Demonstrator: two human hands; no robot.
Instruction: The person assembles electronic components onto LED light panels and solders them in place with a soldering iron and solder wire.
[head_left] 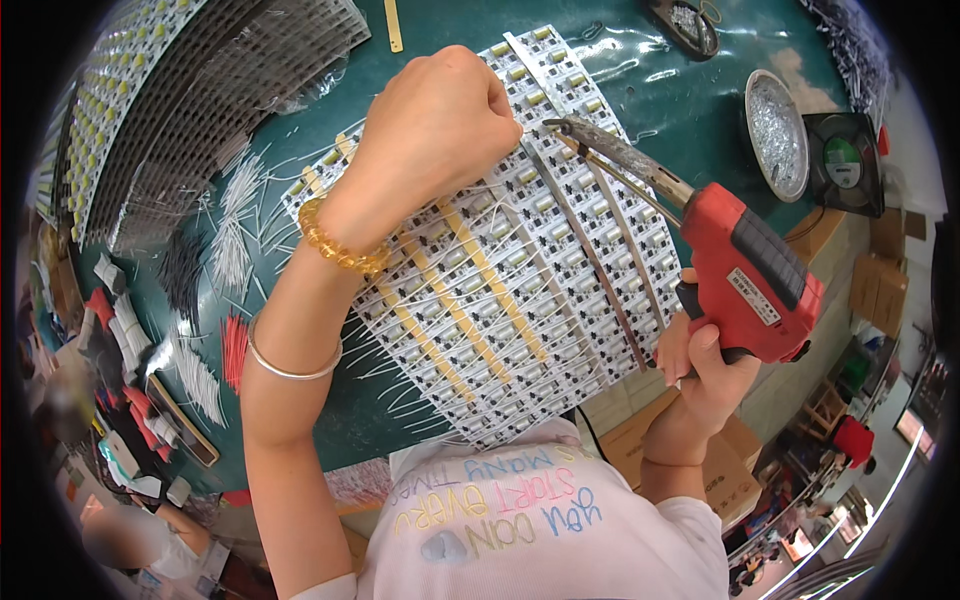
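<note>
A large panel of small white circuit boards (590, 330) lies slantwise on the green table, with thin white wires along many of its rows. Yellow strips (492, 285) and brownish-grey metal strips (590, 262) lie across it. My left hand (440, 125) is closed over the panel's upper part, its fingertips bent down and mostly hidden; what they pinch cannot be made out. My right hand (712, 375) grips a red soldering gun (745, 275) by its handle. The gun's dark tip points left, just beside my left fingers and over the panel.
Stacked board panels (130, 120) stand at the far left. Bundles of white wires (235, 225), black wires (182, 275) and red wires (233, 350) lie nearby. At right are a metal bowl (751, 125) of shiny bits and a square black fan (846, 165). A person (150, 540) sits lower left.
</note>
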